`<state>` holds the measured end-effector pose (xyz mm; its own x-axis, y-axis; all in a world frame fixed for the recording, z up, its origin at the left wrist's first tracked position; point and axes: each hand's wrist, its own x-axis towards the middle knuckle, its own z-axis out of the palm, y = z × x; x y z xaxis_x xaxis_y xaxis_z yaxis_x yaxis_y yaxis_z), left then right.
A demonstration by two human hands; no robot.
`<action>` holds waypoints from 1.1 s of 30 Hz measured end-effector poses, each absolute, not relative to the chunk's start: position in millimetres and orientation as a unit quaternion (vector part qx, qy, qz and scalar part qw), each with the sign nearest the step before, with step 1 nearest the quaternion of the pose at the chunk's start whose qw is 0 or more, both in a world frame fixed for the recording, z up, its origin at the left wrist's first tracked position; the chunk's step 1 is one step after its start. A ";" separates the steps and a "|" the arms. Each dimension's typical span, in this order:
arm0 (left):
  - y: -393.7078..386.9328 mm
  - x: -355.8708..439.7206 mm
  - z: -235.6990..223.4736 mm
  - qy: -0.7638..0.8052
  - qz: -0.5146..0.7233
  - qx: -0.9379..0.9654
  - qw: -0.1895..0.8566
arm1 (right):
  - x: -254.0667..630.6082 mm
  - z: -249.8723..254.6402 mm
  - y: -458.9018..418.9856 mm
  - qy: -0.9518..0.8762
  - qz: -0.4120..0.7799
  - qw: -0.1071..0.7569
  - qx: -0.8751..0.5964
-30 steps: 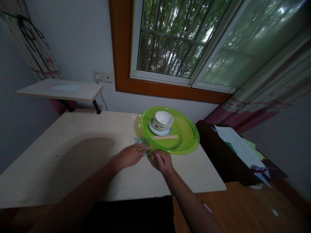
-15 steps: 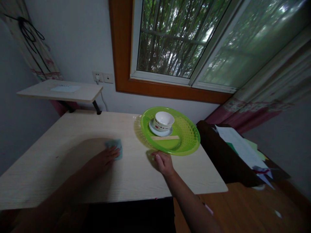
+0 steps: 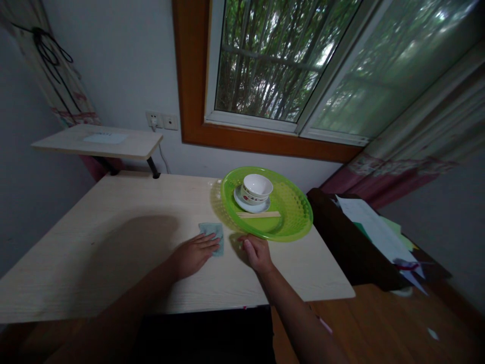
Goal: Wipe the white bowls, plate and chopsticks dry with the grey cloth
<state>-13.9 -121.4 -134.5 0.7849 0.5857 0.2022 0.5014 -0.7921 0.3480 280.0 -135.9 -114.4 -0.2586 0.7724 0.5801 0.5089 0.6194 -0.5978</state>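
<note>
A: Log position of cloth (image 3: 212, 229) relative to green basket (image 3: 291, 202).
B: Just left of the basket's near-left rim, lying flat on the surface (image 3: 182, 192). Pale blue-green, partly covered.
A: Covered by?
B: Left hand (image 3: 193, 257). Opened out, palm down, fingers extended over the cloth.
A: And right hand (image 3: 257, 253)?
B: Right at the near rim of the basket. Fingers curled in, thumb uppermost. Cannot tell whether clenched beside the rim or grasping it.
A: Basket contents?
B: Stacked bowls (image 3: 257, 186), white, patterned outside, set on a plate (image 3: 250, 208) in the left part of the basket. Pale chopsticks (image 3: 258, 215) side by side, on the near side of the plate.
A: Surroundings?
B: Raised shelf (image 3: 136, 146) with a sheet of paper (image 3: 105, 138), well left of the basket. Window (image 3: 280, 60) behind and above the basket. Loose papers (image 3: 369, 217) to the basket's right, beyond the surface edge.
</note>
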 end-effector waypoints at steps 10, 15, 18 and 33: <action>-99.1 -133.1 -141.3 0.382 0.146 0.901 0.144 | 279.5 -114.6 -136.9 -0.774 0.142 0.456 -0.415; -124.5 -174.2 -131.2 0.365 0.115 0.905 0.184 | 279.0 -114.6 -137.1 -0.774 0.141 0.459 -0.413; -132.2 -166.9 -131.2 0.351 0.114 0.909 0.196 | 278.6 -112.8 -137.5 -0.778 0.140 0.455 -0.409; -70.7 1.1 -124.9 0.224 0.166 0.934 0.221 | 277.7 -111.5 -138.8 -0.769 0.141 0.461 -0.419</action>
<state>1.1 -70.7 -124.9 0.8440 0.4928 0.2116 0.3458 -0.8016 0.4877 277.7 -138.8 -111.5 -0.2241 0.7745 0.5915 0.5136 0.6097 -0.6037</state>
